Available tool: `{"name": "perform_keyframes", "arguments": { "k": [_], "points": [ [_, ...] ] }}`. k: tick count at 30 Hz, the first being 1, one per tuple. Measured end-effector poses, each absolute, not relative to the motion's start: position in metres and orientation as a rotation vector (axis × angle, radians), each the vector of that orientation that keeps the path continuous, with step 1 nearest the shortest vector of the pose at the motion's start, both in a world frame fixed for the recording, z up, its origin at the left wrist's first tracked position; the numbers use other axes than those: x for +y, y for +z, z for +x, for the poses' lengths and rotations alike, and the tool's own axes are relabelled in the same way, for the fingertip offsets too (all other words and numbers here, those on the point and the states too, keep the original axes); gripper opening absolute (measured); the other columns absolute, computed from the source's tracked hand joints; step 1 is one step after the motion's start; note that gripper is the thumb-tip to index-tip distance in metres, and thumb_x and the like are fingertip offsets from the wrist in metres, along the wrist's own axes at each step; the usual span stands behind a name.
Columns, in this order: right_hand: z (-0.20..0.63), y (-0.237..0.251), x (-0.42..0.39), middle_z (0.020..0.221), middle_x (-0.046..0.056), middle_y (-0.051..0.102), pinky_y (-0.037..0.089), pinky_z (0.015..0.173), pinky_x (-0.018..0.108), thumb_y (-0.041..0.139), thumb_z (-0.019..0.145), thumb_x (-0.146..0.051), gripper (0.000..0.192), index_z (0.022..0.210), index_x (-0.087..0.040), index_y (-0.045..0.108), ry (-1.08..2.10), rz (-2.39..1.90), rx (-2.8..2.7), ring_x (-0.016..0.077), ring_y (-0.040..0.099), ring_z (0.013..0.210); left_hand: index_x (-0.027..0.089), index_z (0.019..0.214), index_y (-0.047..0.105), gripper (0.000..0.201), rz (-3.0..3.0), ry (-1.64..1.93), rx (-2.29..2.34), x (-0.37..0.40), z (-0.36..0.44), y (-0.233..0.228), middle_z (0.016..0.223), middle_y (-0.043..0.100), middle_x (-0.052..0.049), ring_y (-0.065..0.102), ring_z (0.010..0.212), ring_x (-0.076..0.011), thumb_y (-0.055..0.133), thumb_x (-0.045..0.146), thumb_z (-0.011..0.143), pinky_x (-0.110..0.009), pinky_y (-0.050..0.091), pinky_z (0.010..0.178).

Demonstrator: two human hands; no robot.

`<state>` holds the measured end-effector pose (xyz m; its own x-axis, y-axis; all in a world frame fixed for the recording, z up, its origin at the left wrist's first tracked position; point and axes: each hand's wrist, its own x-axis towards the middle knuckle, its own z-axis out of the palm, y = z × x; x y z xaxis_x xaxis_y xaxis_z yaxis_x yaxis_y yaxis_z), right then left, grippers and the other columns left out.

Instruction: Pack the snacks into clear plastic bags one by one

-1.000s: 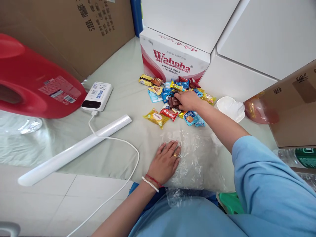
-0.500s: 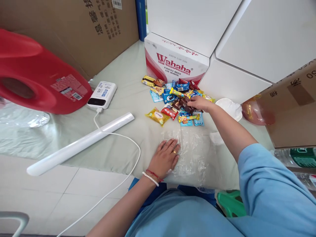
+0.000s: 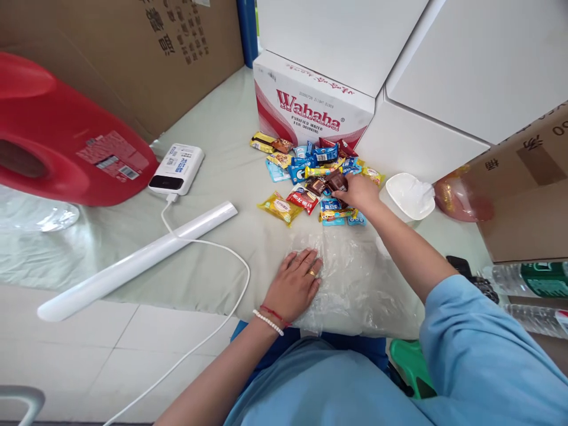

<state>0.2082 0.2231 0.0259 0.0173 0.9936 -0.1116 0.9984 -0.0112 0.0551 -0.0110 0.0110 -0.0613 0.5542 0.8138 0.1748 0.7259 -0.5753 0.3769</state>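
Since the earlier frame our right hand (image 3: 360, 192) had drawn back, pinching a brown snack packet (image 3: 336, 181) above the snack pile (image 3: 310, 177) at frame centre. Our left hand (image 3: 295, 284) lay flat and released on the clear plastic bag (image 3: 355, 278). We judged a firm pinch best, lifting clear of neighbours.

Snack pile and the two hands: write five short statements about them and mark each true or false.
1. The left hand lies flat on the clear plastic bag. True.
2. The right hand is at the snack pile, fingers on a brown packet. True.
3. The snack pile lies in front of a blue box. False: the Wahaha box behind it is white and red.
4. The white cable is plugged into the red jug. False: it runs into the white power bank beside the red jug.
5. The white roll stands upright. False: it lies flat on the table.
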Motion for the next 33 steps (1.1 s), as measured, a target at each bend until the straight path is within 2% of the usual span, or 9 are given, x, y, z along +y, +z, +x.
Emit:
{"name": "perform_keyframes", "arguments": {
  "k": [3, 8, 11, 14, 19, 22, 28, 30, 33],
  "points": [
    [0.201, 0.018, 0.219, 0.121, 0.019, 0.07, 0.053, 0.082, 0.039, 0.07, 0.085, -0.056, 0.054, 0.121, -0.016, 0.066, -0.127, 2.074, 2.089, 0.0342, 0.068, 0.107, 0.02, 0.144, 0.057, 0.051, 2.504, 0.475, 1.266, 0.01, -0.012, -0.06, 0.158, 0.052, -0.011, 0.044, 0.148, -0.027, 0.048, 0.048, 0.103, -0.05, 0.032, 0.124],
    [0.217, 0.033, 0.2, 0.118, 0.017, 0.071, 0.052, 0.082, 0.04, 0.068, 0.086, -0.039, 0.043, 0.121, -0.015, 0.066, -0.105, 2.188, 2.193, 0.0346, 0.067, 0.105, 0.017, 0.151, 0.05, 0.079, 2.498, 0.45, 1.228, 0.009, -0.013, -0.059, 0.164, 0.043, -0.015, 0.038, 0.153, -0.0305, 0.051, 0.072, 0.093, -0.051, 0.023, 0.127],
    [0.224, 0.048, 0.161, 0.114, 0.011, 0.072, 0.051, 0.081, 0.035, 0.071, 0.085, -0.042, 0.048, 0.126, -0.017, 0.064, -0.476, 2.127, 2.416, 0.0288, 0.067, 0.098, 0.013, 0.155, 0.044, 0.097, 2.525, 0.412, 1.215, 0.009, -0.012, -0.059, 0.166, 0.038, -0.018, 0.033, 0.155, -0.033, 0.056, 0.079, 0.085, -0.052, 0.019, 0.129],
    [0.224, 0.048, 0.107, 0.109, 0.007, 0.072, 0.049, 0.08, 0.031, 0.076, 0.082, -0.04, 0.049, 0.125, -0.018, 0.065, -0.895, 1.806, 2.47, 0.0241, 0.067, 0.093, 0.009, 0.159, 0.037, 0.109, 2.546, 0.383, 1.208, 0.009, -0.012, -0.06, 0.167, 0.035, -0.02, 0.03, 0.156, -0.0343, 0.058, 0.083, 0.081, -0.053, 0.018, 0.129],
    [0.225, 0.023, 0.03, 0.12, 0.01, 0.067, 0.048, 0.08, 0.032, 0.076, 0.083, -0.03, 0.05, 0.131, -0.02, 0.063, -0.765, 1.639, 2.333, 0.0267, 0.067, 0.103, 0.006, 0.16, 0.031, 0.117, 2.566, 0.362, 1.204, 0.009, -0.012, -0.06, 0.168, 0.031, -0.022, 0.029, 0.157, -0.0346, 0.059, 0.085, 0.078, -0.052, 0.016, 0.13],
    [0.226, 0.016, 0.012, 0.131, 0.013, 0.062, 0.05, 0.078, 0.033, 0.073, 0.087, -0.03, 0.052, 0.137, -0.022, 0.059, -0.649, 1.637, 2.333, 0.0285, 0.065, 0.111, 0.006, 0.16, 0.031, 0.118, 2.58, 0.371, 1.209, 0.01, -0.012, -0.061, 0.168, 0.031, -0.022, 0.029, 0.157, -0.0349, 0.062, 0.084, 0.077, -0.053, 0.016, 0.13],
    [0.224, 0.014, 0.009, 0.134, 0.013, 0.06, 0.054, 0.081, 0.035, 0.072, 0.089, -0.029, 0.052, 0.139, -0.023, 0.058, -0.615, 1.597, 2.365, 0.0299, 0.065, 0.114, 0.008, 0.161, 0.028, 0.116, 2.557, 0.437, 1.204, 0.011, -0.013, -0.065, 0.166, 0.034, -0.025, 0.034, 0.154, -0.0369, 0.067, 0.078, 0.077, -0.056, 0.023, 0.128],
    [0.23, 0.016, 0.007, 0.142, 0.014, 0.056, 0.055, 0.086, 0.038, 0.073, 0.089, -0.032, 0.061, 0.146, -0.025, 0.053, -0.677, 1.626, 2.391, 0.0309, 0.064, 0.119, 0.012, 0.16, 0.03, 0.104, 2.52, 0.554, 1.216, 0.009, -0.019, -0.062, 0.165, 0.035, -0.024, 0.034, 0.154, -0.0369, 0.067, 0.07, 0.083, -0.057, 0.029, 0.126],
    [0.25, 0.025, -0.008, 0.152, 0.014, 0.048, 0.054, 0.101, 0.044, 0.067, 0.095, -0.042, 0.065, 0.155, -0.029, 0.043, -0.868, 1.692, 2.561, 0.0304, 0.058, 0.131, 0.025, 0.152, 0.043, 0.062, 2.528, 0.784, 1.125, -0.001, -0.035, -0.05, 0.159, 0.049, -0.015, 0.037, 0.154, -0.0315, 0.062, 0.037, 0.094, -0.057, 0.032, 0.125]
  ]
}}
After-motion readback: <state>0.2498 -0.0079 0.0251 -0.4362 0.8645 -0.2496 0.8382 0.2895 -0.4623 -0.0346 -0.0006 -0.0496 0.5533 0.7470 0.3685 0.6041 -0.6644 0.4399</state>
